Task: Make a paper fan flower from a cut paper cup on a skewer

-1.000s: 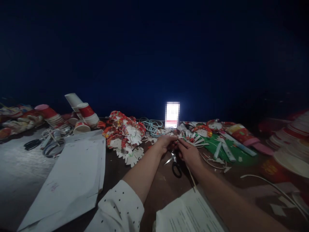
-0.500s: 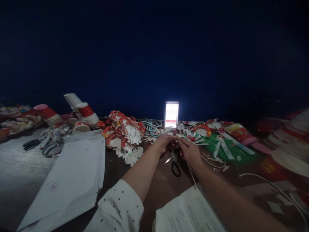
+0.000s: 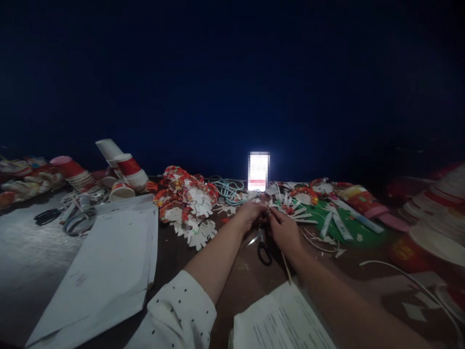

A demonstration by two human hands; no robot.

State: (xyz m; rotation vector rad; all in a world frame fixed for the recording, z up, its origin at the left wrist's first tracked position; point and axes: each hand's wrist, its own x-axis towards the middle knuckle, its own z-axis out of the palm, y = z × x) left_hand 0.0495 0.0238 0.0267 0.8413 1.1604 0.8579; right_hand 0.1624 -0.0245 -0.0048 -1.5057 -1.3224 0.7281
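Note:
My left hand (image 3: 252,213) and my right hand (image 3: 282,228) meet over the table, fingertips pinched close together. Whatever lies between them is too small and dark to make out. A thin pale stick (image 3: 286,266) runs from beneath my right hand down to a printed sheet (image 3: 281,320); I cannot tell whether the hand holds it. Just below the hands lies a pair of scissors (image 3: 264,252) with black handles, its blades parted and partly hidden. Behind my fingers stands a bright phone-like screen (image 3: 258,172).
White boards (image 3: 105,257) lie at left, near stacked paper cups (image 3: 131,172). Red-and-white paper cutouts (image 3: 192,203) pile up beside a pale blue cord (image 3: 230,189). Right of my hands, glue-stick-like tubes (image 3: 341,225) rest on a green sheet (image 3: 363,237) among paper scraps.
My hands have shifted very slightly, and my left fingers now look more curled in towards the right hand. The things around them stay where they were.

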